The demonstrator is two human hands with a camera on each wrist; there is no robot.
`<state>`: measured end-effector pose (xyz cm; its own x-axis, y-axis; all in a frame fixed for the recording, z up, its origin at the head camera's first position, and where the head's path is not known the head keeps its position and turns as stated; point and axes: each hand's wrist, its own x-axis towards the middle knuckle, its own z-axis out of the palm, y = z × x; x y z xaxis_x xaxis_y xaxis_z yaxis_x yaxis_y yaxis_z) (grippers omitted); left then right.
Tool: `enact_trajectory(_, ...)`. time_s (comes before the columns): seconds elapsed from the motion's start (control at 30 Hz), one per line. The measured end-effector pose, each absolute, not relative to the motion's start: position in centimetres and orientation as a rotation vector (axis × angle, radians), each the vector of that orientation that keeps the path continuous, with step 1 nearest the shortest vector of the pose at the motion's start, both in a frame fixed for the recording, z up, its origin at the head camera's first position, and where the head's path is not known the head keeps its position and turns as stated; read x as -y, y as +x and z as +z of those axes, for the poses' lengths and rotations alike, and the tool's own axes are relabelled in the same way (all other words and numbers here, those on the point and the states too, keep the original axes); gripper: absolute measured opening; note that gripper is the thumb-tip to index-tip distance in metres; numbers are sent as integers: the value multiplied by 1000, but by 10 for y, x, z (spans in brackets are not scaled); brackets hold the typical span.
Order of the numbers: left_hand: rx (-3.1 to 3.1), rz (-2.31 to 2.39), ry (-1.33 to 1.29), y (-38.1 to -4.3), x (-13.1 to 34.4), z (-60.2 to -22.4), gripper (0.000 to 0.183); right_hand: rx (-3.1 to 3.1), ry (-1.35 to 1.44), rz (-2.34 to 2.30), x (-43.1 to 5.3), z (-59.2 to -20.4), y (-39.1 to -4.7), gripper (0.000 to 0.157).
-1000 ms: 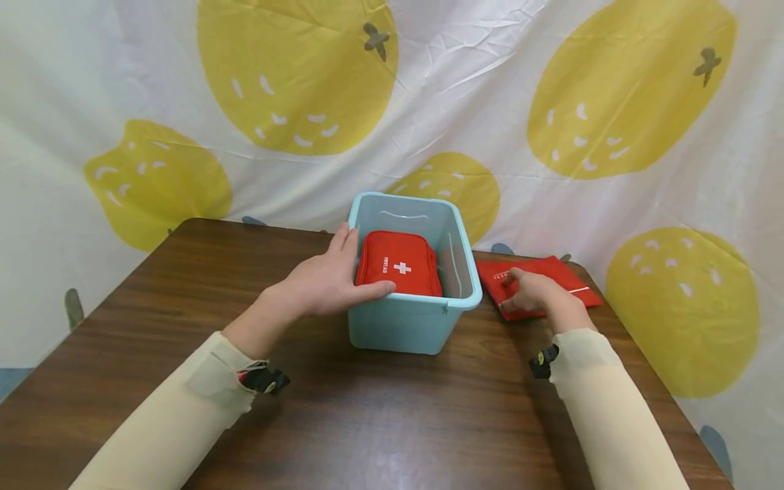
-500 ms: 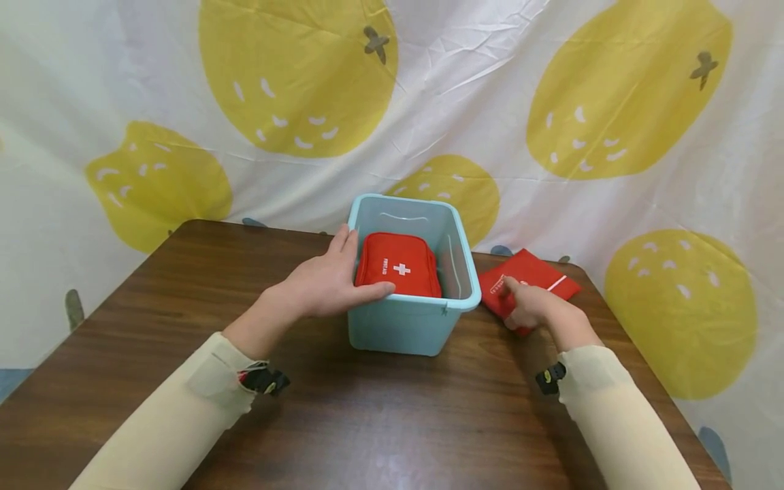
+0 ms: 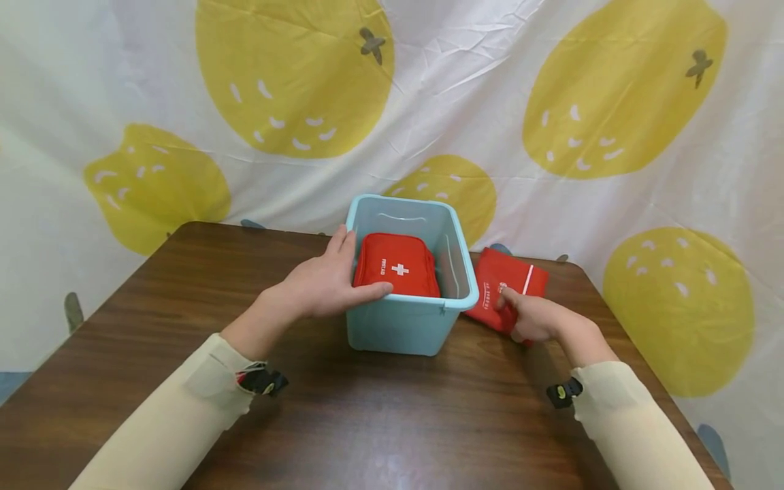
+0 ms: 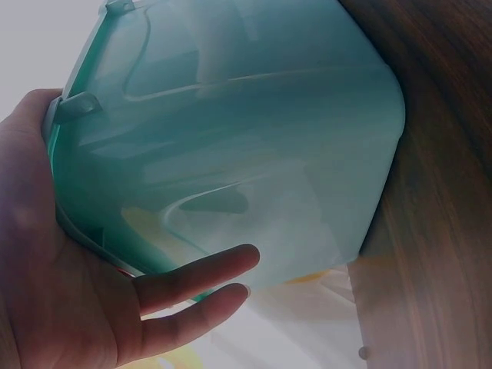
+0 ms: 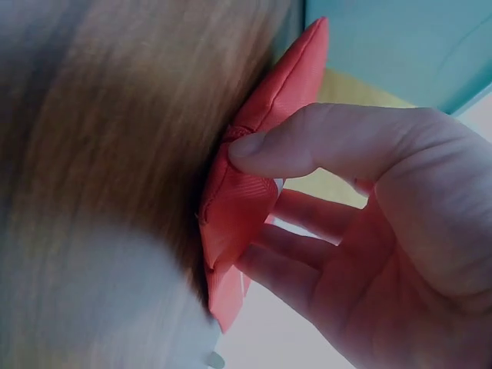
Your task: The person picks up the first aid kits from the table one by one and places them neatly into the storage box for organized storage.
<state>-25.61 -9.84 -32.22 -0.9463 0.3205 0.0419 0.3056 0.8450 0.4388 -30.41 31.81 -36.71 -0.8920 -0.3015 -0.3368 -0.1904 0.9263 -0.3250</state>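
Note:
My left hand (image 3: 321, 282) rests at the near left corner of a light blue plastic bin (image 3: 395, 330), its thumb along the front rim and its fingers straight against the left side. In the left wrist view, two straight fingers (image 4: 196, 280) lie by the bin's outer wall. Inside the bin sits a red first aid bag (image 3: 398, 262) with a white cross. To the bin's right, my right hand (image 3: 542, 318) pinches a flat red fabric pouch (image 3: 499, 272) with white print and a white stripe. In the right wrist view, the thumb presses the pouch's edge (image 5: 246, 184); some fingertips are hidden behind it.
Everything stands on a dark brown wooden table (image 3: 380, 422). Behind it hangs a white curtain (image 3: 465, 88) printed with yellow lemons. The pouch's left end lies close against the bin's right side, near the table's back right corner.
The right hand has turned the red pouch on the table and shifted it left, closer to the bin. The left hand and the bin have stayed in place.

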Motion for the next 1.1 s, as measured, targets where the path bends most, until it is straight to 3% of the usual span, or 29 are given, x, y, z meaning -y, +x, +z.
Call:
enact_trajectory(0.47,-2984,705,501,-255,99,-321,126,-2668,-446,-393,-317,-361,-283,54)
enact_trajectory(1.1,-2992,703,510,-256,99,-322,125,-2620,-517,-464,-328,-360,-247,56)
